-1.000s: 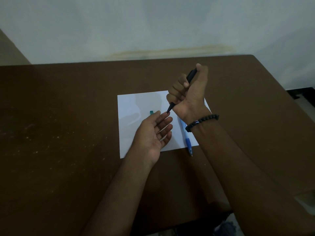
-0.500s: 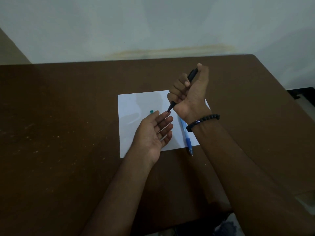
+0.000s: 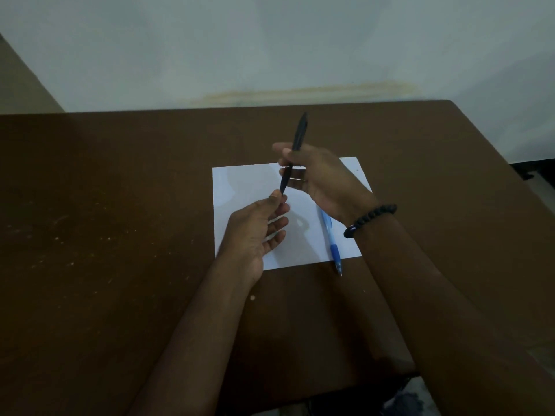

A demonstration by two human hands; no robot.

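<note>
A person's two bare hands hold a black pen (image 3: 295,145) in the air above a sheet of white paper (image 3: 240,187) lying on a dark brown tabletop (image 3: 120,205).

The right hand (image 3: 318,178) has its grip clamped on the middle of the pen, fingers and thumb curled round the barrel. The pen stands nearly upright, tilted slightly. Its upper end rises well above this grip, away from the person, and its lower end points down below it.

Just below the right grip, the left hand (image 3: 255,232) pinches the pen's lower tip between thumb and forefinger. Its other fingers are relaxed and spread beneath the pinch, palm turned up.

A bracelet (image 3: 372,217) of dark round beads circles the right wrist, just behind the grip.

Under the right wrist, a blue pen (image 3: 332,241) lies flat along the paper's right side. Its tip pokes past the paper's near edge onto the wood. The wrist hides its far end. It lies apart from both hands.

The paper directly beneath the two grips carries only the hands' shadows. Pale specks and scuffs mark the tabletop well to the left of the left hand.

Beyond the pen's upper end, a pale wall (image 3: 270,40) bears a yellowish stain just above the tabletop's far edge.

The light is dim, and any print on either pen is too small to read.
</note>
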